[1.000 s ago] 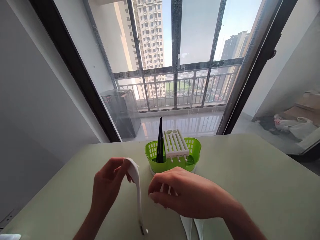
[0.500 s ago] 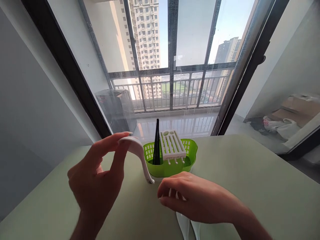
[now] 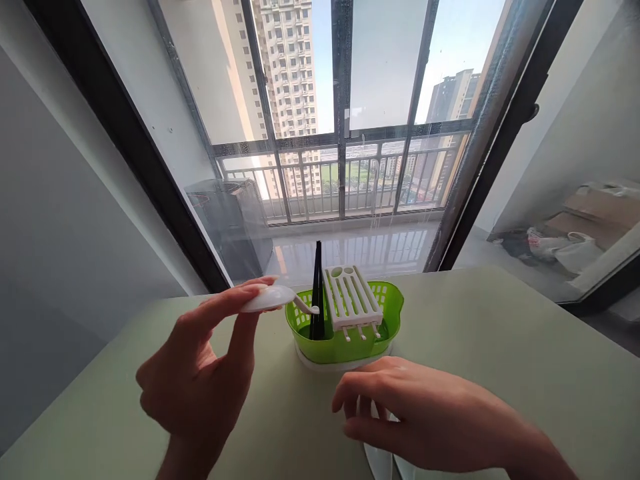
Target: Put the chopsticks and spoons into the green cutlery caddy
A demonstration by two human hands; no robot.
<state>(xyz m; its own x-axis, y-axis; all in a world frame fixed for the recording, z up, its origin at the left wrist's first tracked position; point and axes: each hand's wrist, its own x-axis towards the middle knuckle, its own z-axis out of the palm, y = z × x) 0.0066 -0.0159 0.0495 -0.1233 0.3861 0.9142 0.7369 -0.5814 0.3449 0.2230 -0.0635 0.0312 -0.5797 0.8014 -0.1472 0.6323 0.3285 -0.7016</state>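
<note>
My left hand [image 3: 200,380] pinches the bowl of a white soup spoon [image 3: 273,299] between thumb and fingers. The spoon's curved handle points right, in front of the green basket. My right hand [image 3: 420,417] hovers over the table with loosely bent fingers, thumb apart, and nothing visible in it. Partly hidden beneath it, two pale spoons [image 3: 379,461] lie on the table. Beyond both hands stands the green cutlery basket [image 3: 340,353], with black chopsticks [image 3: 317,293] upright in its left part. A white slatted holder with small hooks [image 3: 353,297] rests at an angle across the basket.
The basket sits on a white base [image 3: 313,365] on a pale green tabletop [image 3: 480,347]. Behind the table is a large glass window [image 3: 385,80] with a dark frame. Bags and cardboard [image 3: 580,227] lie on the floor at right.
My left hand has turned the spoon: its handle, which hung down, now points right, nearly level. My right hand has shifted slightly right and lower in view.
</note>
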